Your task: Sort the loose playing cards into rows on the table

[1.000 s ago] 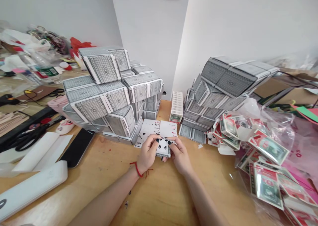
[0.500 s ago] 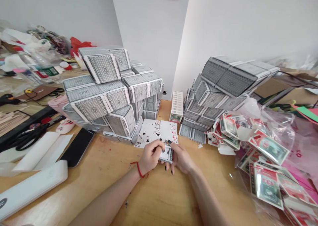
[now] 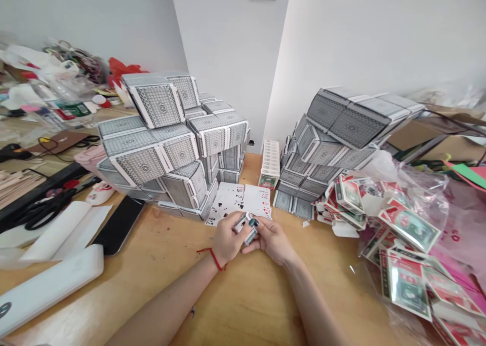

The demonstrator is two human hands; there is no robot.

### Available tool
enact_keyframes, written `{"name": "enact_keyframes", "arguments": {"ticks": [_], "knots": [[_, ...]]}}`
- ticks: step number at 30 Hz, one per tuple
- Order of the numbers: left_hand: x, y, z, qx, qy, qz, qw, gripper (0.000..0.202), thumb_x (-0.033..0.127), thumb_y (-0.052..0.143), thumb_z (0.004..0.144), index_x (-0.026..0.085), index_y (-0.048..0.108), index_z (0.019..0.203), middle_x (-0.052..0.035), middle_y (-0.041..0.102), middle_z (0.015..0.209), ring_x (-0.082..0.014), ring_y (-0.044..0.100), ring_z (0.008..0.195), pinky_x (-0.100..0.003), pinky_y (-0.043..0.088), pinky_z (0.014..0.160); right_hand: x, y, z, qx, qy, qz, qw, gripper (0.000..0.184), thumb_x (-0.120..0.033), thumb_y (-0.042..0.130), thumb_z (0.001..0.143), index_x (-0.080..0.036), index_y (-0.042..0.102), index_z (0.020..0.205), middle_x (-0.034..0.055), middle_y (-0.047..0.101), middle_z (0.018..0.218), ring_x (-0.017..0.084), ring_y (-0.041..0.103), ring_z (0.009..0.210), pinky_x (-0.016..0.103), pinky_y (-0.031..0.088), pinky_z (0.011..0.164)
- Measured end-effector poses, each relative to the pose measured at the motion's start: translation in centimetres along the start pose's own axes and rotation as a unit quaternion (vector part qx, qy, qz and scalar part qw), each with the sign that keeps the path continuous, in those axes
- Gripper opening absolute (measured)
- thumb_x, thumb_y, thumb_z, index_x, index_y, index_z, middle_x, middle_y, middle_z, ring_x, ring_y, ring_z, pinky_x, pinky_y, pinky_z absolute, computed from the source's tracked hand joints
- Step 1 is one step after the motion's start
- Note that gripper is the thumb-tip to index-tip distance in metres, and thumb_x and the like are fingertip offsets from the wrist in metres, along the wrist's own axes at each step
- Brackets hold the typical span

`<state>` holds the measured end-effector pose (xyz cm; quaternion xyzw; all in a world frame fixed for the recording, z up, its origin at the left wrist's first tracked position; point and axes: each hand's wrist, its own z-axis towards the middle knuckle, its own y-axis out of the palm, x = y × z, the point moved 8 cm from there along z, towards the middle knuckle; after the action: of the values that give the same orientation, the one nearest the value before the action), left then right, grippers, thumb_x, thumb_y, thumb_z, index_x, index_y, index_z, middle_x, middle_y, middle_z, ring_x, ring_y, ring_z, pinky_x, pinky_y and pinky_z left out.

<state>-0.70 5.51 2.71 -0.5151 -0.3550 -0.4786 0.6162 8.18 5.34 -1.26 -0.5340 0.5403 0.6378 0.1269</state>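
Observation:
Between my two hands is a small folded piece of playing cards (image 3: 250, 235), its patterned grey back and a white face with black marks partly showing. My left hand (image 3: 229, 238), with a red string bracelet (image 3: 215, 259) at the wrist, is closed on its left side. From the right, my right hand (image 3: 272, 239) grips it too, thumb pressed on top. The fingers hide much of the piece. Just beyond the hands, playing cards (image 3: 243, 196) lie face up in a flat sheet on the wooden table (image 3: 243, 300).
Stacked blocks built from grey-backed cards stand left (image 3: 152, 158) and right (image 3: 341, 123). A row of card boxes (image 3: 270, 163) stands between them. Card packs (image 3: 408, 280) heap at the right. A black phone (image 3: 120, 224), scissors (image 3: 53, 204) and a white device (image 3: 53, 290) lie left.
The card piece has turned and tilted between my hands, showing more of its patterned back. My right thumb now presses on it, and the right fingers have curled in underneath.

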Motion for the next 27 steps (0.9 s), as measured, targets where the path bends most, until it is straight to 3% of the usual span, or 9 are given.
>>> {"name": "enact_keyframes", "arguments": {"ticks": [7, 13, 17, 22, 27], "knots": [[-0.9, -0.1, 0.4, 0.032, -0.029, 0.024, 0.999, 0.016, 0.03, 0.056, 0.075, 0.016, 0.064, 0.079, -0.0035, 0.067, 0.08, -0.0153, 0.061, 0.075, -0.025, 0.047, 0.069, -0.6, 0.2, 0.0, 0.02, -0.062, -0.112, 0.992, 0.025, -0.039, 0.056, 0.076, -0.02, 0.061, 0.091, 0.0034, 0.063, 0.082, 0.02, 0.059, 0.08, 0.033, 0.052, 0.06], [-1.1, 0.5, 0.4, -0.007, -0.028, 0.022, 0.999, 0.021, 0.029, 0.054, 0.076, 0.016, 0.065, 0.088, -0.005, 0.068, 0.087, -0.0155, 0.062, 0.079, -0.025, 0.049, 0.071, -0.8, -1.0, 0.0, 0.088, -0.088, -0.177, 0.976, 0.022, -0.036, 0.056, 0.074, -0.019, 0.063, 0.087, 0.0014, 0.062, 0.068, 0.017, 0.058, 0.062, 0.029, 0.05, 0.053], [-0.8, 0.8, 0.3, -0.024, -0.004, 0.012, 1.0, 0.025, 0.03, 0.051, 0.078, 0.016, 0.066, 0.092, -0.0063, 0.068, 0.092, -0.0159, 0.062, 0.081, -0.025, 0.049, 0.073, -0.7, -1.5, -0.2, 0.119, -0.077, -0.169, 0.975, 0.025, -0.039, 0.057, 0.071, -0.017, 0.061, 0.084, 0.0029, 0.062, 0.072, 0.016, 0.059, 0.058, 0.028, 0.051, 0.049], [-1.1, 0.8, 0.3, -0.031, -0.032, -0.007, 0.999, 0.03, 0.035, 0.047, 0.081, 0.014, 0.068, 0.087, -0.0037, 0.069, 0.08, -0.0148, 0.062, 0.072, -0.022, 0.049, 0.066, -0.2, -0.8, -0.2, 0.08, -0.03, -0.182, 0.98, 0.034, -0.047, 0.056, 0.072, -0.014, 0.056, 0.077, 0.0013, 0.058, 0.067, 0.013, 0.06, 0.05, 0.026, 0.053, 0.046], [-0.8, 0.5, 0.7, -0.025, -0.047, -0.038, 0.998, 0.029, 0.035, 0.048, 0.08, 0.015, 0.068, 0.085, -0.0046, 0.069, 0.082, -0.0155, 0.062, 0.075, -0.023, 0.049, 0.069, 0.6, -0.3, 0.0, 0.038, -0.002, -0.224, 0.974, 0.041, -0.053, 0.047, 0.076, -0.013, 0.054, 0.079, 0.0014, 0.057, 0.065, 0.014, 0.062, 0.051, 0.023, 0.051, 0.043]]}}
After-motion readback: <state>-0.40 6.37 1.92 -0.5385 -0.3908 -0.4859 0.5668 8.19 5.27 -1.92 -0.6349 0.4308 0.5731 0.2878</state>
